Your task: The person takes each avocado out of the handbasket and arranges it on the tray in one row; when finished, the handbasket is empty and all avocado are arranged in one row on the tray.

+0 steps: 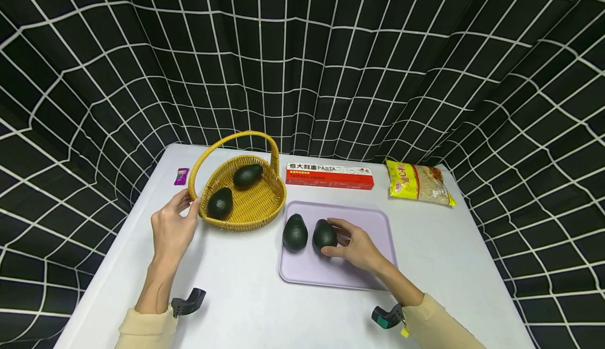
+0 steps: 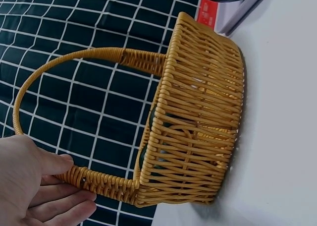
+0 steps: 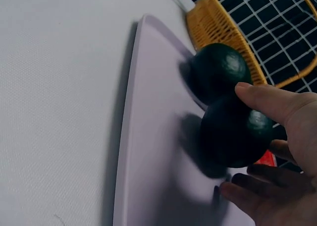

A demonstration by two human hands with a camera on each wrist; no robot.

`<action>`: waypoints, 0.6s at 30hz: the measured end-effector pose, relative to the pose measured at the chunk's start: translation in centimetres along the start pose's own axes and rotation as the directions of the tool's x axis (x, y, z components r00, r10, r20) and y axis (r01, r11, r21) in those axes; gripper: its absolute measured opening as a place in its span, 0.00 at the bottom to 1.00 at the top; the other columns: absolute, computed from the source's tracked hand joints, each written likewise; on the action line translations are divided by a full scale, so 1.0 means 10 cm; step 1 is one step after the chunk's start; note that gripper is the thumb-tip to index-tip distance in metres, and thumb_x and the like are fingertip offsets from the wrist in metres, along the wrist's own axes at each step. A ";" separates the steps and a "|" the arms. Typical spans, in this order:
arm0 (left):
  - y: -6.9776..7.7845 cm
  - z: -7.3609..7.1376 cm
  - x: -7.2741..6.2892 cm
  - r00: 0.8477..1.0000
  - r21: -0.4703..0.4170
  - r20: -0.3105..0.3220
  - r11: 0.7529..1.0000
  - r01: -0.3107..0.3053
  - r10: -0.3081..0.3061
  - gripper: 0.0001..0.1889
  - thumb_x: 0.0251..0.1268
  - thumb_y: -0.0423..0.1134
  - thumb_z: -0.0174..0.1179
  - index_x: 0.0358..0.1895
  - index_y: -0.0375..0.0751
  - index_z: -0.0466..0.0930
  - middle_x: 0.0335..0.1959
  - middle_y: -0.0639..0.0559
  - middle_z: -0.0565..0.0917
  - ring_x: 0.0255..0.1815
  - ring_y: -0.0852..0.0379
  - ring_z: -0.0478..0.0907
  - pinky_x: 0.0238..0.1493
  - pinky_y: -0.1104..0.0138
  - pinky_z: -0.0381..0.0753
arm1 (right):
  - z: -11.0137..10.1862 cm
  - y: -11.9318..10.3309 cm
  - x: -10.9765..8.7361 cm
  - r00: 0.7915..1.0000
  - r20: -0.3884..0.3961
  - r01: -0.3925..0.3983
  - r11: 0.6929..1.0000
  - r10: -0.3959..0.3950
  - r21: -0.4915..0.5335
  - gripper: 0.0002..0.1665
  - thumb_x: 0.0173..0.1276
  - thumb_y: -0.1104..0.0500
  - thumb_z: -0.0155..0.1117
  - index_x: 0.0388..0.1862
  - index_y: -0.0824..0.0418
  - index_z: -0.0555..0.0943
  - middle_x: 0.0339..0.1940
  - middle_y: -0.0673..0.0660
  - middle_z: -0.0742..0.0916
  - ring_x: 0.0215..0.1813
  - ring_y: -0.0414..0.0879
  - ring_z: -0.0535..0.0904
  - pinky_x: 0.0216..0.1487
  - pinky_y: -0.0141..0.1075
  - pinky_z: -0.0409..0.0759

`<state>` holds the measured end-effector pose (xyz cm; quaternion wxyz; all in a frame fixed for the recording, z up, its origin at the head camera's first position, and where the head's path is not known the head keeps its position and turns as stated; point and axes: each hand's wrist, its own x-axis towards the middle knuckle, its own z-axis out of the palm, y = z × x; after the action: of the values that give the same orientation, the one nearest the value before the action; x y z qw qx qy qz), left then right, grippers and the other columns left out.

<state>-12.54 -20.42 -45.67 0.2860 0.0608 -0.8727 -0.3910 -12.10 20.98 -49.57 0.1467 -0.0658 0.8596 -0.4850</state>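
1. Packet (image 1: 181,176), small, purple; table's far left.
2. Box (image 1: 329,176), red and white, flat, lettered "PASTA"; far edge.
3. Bag (image 1: 420,183), yellow and beige; right of box.
4. Table (image 1: 241,291), white.
5. Curtain (image 1: 302,54), black, white grid; behind table.

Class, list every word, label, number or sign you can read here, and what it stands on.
"意大利面PASTA": pasta box.
"tomato sauce", apparently: same box, blurred; its remaining print is too small.
Yellow bag: large characters, too blurred to read surely.
Purple packet: too small.

White table (image 1: 241,286): basket (image 1: 257,202), tray (image 1: 368,233), box (image 1: 329,177), bag (image 1: 419,183)
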 end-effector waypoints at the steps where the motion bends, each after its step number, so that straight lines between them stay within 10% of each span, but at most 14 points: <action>1: 0.00 0.00 0.00 1.000 0.001 0.000 1.000 -0.001 0.001 0.18 0.67 0.31 0.69 0.57 0.23 0.83 0.47 0.29 0.89 0.47 0.32 0.90 0.56 0.41 0.85 | 0.00 0.00 0.00 1.000 0.005 0.002 1.000 -0.003 0.012 0.51 0.55 0.56 0.86 0.76 0.59 0.73 0.76 0.60 0.78 0.73 0.65 0.76 0.70 0.51 0.78; 18: 0.02 -0.01 0.00 1.000 0.000 0.007 1.000 0.012 -0.012 0.18 0.68 0.31 0.69 0.57 0.24 0.83 0.48 0.29 0.89 0.48 0.32 0.89 0.57 0.41 0.84 | -0.03 -0.03 -0.04 0.996 0.043 0.075 0.996 -0.078 0.052 0.38 0.64 0.60 0.79 0.72 0.59 0.77 0.70 0.66 0.82 0.65 0.63 0.84 0.65 0.51 0.84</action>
<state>-12.42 -20.34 -45.49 0.2804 0.0646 -0.8733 -0.3930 -11.81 21.16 -49.09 0.1489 -0.1058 0.8406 -0.5099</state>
